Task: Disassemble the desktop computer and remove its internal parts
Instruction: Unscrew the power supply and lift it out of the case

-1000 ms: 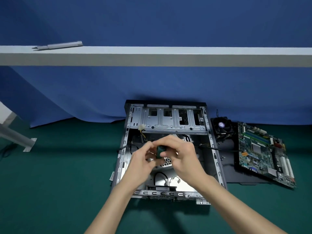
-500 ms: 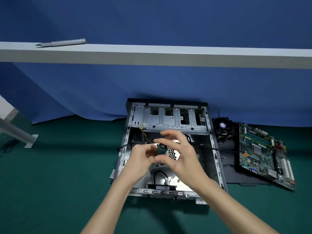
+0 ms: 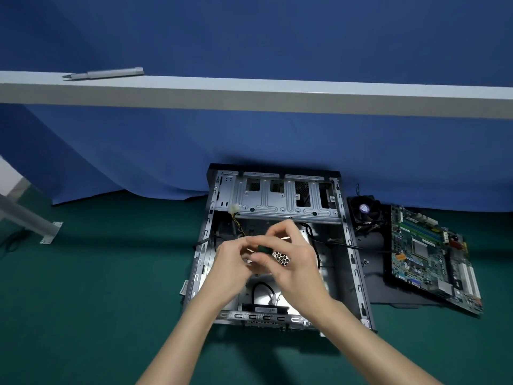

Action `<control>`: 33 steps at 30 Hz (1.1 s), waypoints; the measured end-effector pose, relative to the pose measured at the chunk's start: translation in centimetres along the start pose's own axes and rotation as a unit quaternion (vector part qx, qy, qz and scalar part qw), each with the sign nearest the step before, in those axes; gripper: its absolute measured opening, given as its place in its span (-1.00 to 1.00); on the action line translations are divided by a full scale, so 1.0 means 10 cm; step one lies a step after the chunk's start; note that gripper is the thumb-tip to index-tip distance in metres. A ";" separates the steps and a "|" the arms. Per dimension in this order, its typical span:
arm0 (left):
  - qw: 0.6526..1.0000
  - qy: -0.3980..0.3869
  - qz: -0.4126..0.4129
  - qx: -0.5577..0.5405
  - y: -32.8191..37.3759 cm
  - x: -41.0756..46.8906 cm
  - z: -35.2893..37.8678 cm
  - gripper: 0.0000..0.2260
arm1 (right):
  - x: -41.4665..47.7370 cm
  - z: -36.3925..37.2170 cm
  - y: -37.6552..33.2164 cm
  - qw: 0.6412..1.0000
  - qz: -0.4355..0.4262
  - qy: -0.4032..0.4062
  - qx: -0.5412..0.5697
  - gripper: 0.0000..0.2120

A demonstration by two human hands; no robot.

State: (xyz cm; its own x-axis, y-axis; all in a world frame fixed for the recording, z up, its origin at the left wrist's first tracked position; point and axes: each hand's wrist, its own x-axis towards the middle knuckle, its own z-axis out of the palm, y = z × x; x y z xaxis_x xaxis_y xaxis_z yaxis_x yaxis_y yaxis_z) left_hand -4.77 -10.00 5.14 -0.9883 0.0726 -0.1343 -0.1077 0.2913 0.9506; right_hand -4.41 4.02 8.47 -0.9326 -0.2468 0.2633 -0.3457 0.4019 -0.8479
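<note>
Reading any writing here proves hopeless: the white label [image 3: 265, 309] on the black drive at the near edge of the open computer case [image 3: 261, 208], the round purple sticker on the cooler fan [image 3: 365, 210] and the print on the motherboard [image 3: 427, 254] are all too small and blurred to make out, and no brand shows. The case lies flat on the green mat [image 3: 97, 287] against a blue cloth [image 3: 166, 151], with loose black cables inside. The fan and the motherboard lie just to its right, on a black side panel [image 3: 372, 290]. Both bare hands hover close together over the middle of the case. The right hand [image 3: 297, 262] has its lower fingers curled round a small dark green part [image 3: 263, 249], with its forefinger arched up above. The left hand [image 3: 230, 262] has its fingers curled with the tips against the same part, but whether they grip it cannot be told. A grey pen-like tool [image 3: 108, 73] lies on the white shelf [image 3: 277, 95], well beyond the case.
</note>
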 end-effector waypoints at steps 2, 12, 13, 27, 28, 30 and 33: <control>1.000 0.021 0.001 0.015 0.02 -0.01 0.04 -0.72 | 0.00 0.01 0.00 1.000 -0.008 0.018 0.012 -0.67; 1.000 -0.002 -0.008 -0.011 -0.02 0.00 0.00 -0.71 | 0.02 0.04 0.00 1.000 -0.002 0.017 0.021 -0.69; 0.999 -0.023 -0.002 -0.025 -0.02 0.02 -0.01 -0.70 | 0.02 0.02 0.00 0.999 0.003 0.014 0.036 -0.62; 1.000 -0.015 0.007 0.026 -0.04 0.02 -0.03 -0.65 | -0.01 0.01 0.05 1.000 -0.004 0.009 0.022 -0.71; 0.998 0.004 0.011 0.062 -0.04 0.01 -0.01 -0.65 | -0.02 0.03 0.03 1.000 0.004 0.014 0.019 -0.76; 0.996 0.002 0.012 0.084 -0.03 0.00 0.01 -0.67 | -0.03 0.05 0.03 0.999 0.011 0.027 0.017 -0.78; 0.998 -0.062 -0.004 -0.002 -0.02 0.01 0.01 -0.67 | -0.04 0.02 0.06 0.999 0.002 0.031 0.024 -0.61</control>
State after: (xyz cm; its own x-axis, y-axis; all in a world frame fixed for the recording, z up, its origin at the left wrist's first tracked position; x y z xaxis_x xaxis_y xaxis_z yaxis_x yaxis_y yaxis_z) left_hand -4.85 -9.93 4.87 -0.9662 0.1884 -0.1759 -0.1169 0.2878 0.9505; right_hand -4.26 4.23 7.75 -0.9390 -0.1901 0.2866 -0.3383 0.3604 -0.8693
